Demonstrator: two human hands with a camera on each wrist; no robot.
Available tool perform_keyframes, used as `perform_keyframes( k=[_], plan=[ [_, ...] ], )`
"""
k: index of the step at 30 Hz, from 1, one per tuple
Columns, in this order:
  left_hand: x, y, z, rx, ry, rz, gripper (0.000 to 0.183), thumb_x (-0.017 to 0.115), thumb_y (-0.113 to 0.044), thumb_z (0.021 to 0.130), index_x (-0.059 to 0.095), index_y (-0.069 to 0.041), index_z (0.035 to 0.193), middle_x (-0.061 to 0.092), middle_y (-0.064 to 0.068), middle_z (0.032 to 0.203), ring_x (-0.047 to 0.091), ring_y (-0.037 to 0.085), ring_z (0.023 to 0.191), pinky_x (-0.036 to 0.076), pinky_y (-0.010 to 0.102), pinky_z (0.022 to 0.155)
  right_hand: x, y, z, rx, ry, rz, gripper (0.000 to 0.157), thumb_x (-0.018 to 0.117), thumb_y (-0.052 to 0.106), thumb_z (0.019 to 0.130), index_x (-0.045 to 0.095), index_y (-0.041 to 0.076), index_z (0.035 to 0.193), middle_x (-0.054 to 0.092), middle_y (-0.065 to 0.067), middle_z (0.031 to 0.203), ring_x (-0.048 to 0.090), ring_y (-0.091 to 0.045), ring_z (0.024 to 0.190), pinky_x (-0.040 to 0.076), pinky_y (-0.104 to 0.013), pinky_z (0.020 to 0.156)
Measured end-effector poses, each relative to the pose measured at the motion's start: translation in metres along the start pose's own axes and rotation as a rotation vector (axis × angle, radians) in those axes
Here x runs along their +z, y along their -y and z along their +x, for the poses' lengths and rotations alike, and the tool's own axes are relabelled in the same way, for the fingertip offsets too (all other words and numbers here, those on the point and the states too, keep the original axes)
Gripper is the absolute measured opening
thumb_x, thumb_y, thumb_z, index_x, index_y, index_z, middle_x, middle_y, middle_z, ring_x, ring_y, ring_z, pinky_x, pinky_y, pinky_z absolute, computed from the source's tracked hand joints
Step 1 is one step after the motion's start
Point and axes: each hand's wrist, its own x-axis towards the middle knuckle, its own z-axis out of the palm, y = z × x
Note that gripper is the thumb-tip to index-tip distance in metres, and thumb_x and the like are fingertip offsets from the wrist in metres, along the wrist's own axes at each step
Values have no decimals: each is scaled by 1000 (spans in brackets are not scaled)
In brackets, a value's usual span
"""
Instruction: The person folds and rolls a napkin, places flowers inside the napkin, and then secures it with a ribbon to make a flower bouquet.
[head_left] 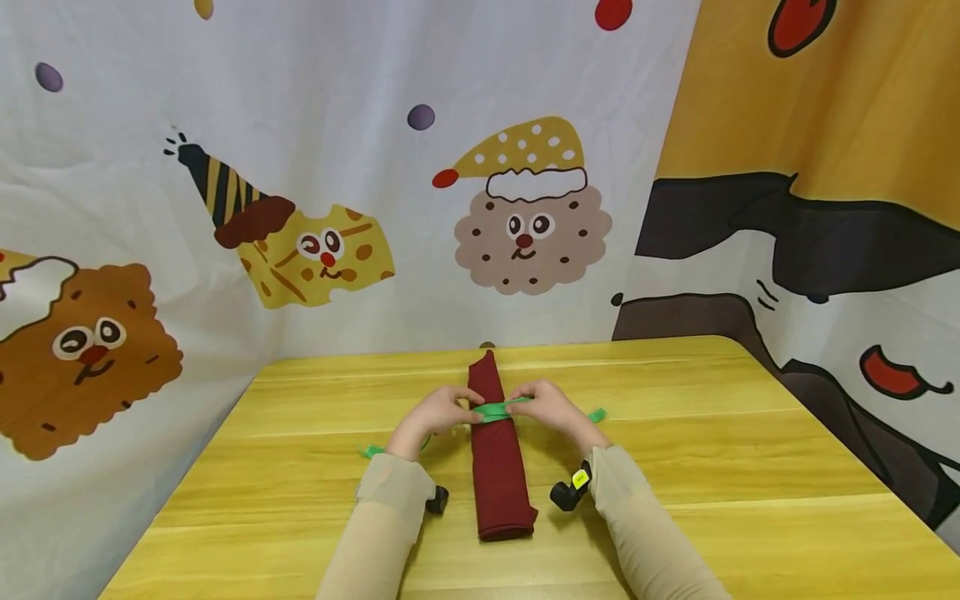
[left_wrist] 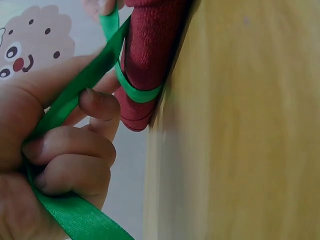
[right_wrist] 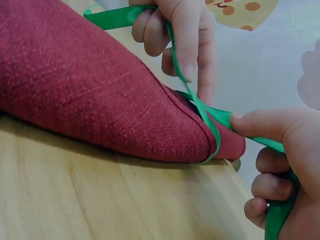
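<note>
A rolled dark red cloth point(head_left: 498, 475) lies lengthwise on the table, pointing away from me. Around its far half runs a green ribbon point(head_left: 492, 412), whose two ends cross on top of the roll. My left hand point(head_left: 442, 412) grips one ribbon end at the roll's left side; in the left wrist view the ribbon passes through its curled fingers point(left_wrist: 75, 145). At the right side my right hand point(head_left: 547, 407) pinches the other end, with the thumb point(right_wrist: 260, 122) pressed on the ribbon in the right wrist view. Both ribbon tails trail out past the hands.
The wooden table point(head_left: 712, 467) extends to both sides of the roll. Behind its far edge hangs a white curtain point(head_left: 420, 250) printed with cartoon biscuits and cheese. A small black wrist camera point(head_left: 570, 492) sits at the right wrist.
</note>
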Motion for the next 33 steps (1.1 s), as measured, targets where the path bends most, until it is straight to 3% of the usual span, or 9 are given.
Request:
perform_keyframes(
  k=[4, 12, 21, 28, 33],
  plan=[
    [1, 1, 1, 14, 1, 21, 33, 68, -21, 92, 66, -13, 124, 38, -2, 56, 19, 11, 41, 25, 25, 42, -1, 5, -2, -45, 37, 23, 13, 66, 17, 92, 75, 10, 98, 69, -1, 99, 58, -18, 93, 45, -38, 81],
    [1, 1, 4, 30, -32, 54, 11, 65, -19, 94, 68, -11, 99, 55, 8, 71, 27, 11, 43, 30, 26, 43, -2, 6, 0, -63, 83, 24, 15, 63, 15, 94, 75, 10, 101, 68, -2, 102, 55, -17, 87, 44, -34, 76],
    [-1, 0, 2, 35, -75, 58, 13, 63, -18, 95, 70, -8, 91, 66, 6, 82, 28, 10, 43, 30, 26, 43, -7, 3, 3, -26, 6, -5, 14, 67, 19, 91, 73, 8, 98, 65, 0, 90, 50, -16, 78, 42, -32, 69],
    [0, -2, 2, 15, -93, 49, 16, 63, -18, 95, 73, -9, 87, 68, 9, 83, 26, 10, 42, 29, 25, 42, 3, 9, 4, -112, 98, 10, 11, 66, 15, 92, 74, 9, 96, 67, 1, 85, 46, -13, 69, 40, -30, 66],
    [1, -1, 2, 9, -85, 29, 16, 63, -17, 94, 75, -8, 87, 70, 7, 82, 25, 9, 41, 27, 24, 42, 10, 17, 0, -107, 104, 25, 11, 65, 12, 92, 75, 7, 94, 70, -2, 89, 48, -12, 70, 41, -30, 67]
  ],
)
